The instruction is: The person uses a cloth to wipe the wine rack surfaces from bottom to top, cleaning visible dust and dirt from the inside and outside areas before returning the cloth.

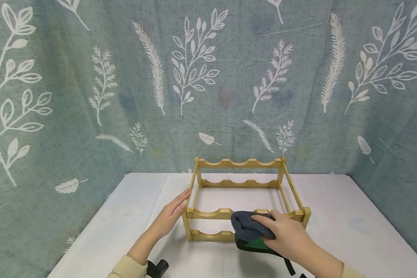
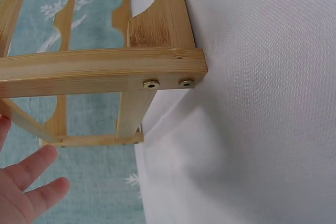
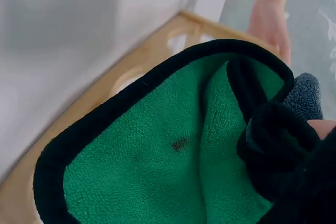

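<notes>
A two-tier wooden bottle rack (image 1: 208,214) with scalloped rails stands on the white table. My left hand (image 1: 168,218) rests its fingertips against the rack's left side near the front, fingers fairly straight; the left wrist view shows those fingers (image 2: 39,167) spread beside the wooden bars (image 2: 94,72). At the front rail, my right hand (image 1: 287,236) grips a bunched cleaning cloth (image 1: 246,225), dark grey-blue on one side. The right wrist view shows the cloth's green side (image 3: 142,166) with black edging and a small dark smudge. This cloth covers part of the front rails.
The white table (image 1: 337,216) extends to both sides of the rack. Behind it hangs a blue-green curtain (image 1: 229,131) with white leaf prints, which also runs along both sides. Black wrist gear (image 1: 157,268) shows at the left wrist.
</notes>
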Action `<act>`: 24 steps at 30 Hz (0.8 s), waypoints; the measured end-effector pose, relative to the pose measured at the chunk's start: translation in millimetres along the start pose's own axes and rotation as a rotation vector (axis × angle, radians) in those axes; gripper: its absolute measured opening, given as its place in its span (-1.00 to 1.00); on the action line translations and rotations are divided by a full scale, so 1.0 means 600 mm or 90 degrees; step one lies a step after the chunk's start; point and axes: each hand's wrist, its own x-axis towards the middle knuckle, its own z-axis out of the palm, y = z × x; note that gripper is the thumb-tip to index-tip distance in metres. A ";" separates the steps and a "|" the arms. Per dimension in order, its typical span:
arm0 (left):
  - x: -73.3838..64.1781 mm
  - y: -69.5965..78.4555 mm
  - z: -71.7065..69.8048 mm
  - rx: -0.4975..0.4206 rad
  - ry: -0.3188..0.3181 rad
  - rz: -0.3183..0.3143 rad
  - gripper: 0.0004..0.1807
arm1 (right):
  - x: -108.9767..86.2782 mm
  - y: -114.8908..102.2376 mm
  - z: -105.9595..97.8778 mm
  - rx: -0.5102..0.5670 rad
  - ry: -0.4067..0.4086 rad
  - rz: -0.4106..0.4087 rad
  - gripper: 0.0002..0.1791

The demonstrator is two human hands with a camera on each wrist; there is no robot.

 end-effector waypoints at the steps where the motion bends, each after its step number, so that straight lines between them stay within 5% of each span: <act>1: 0.000 0.008 -0.002 -0.001 -0.001 0.003 -0.57 | -0.009 0.009 -0.004 0.001 -0.007 0.019 -0.41; 7: -0.003 0.054 -0.014 0.000 -0.005 0.004 -0.58 | -0.058 0.069 -0.014 0.005 -0.054 0.140 -0.39; 16: -0.002 0.059 -0.016 -0.006 -0.004 -0.003 -0.58 | -0.108 0.130 -0.016 0.014 -0.099 0.243 -0.37; 22: -0.003 0.060 -0.015 -0.006 -0.005 -0.005 -0.58 | -0.104 0.116 -0.018 0.021 -0.084 0.145 -0.42; 24: -0.001 0.040 -0.009 -0.003 -0.004 -0.006 -0.57 | -0.098 0.104 -0.019 0.020 -0.065 0.089 -0.42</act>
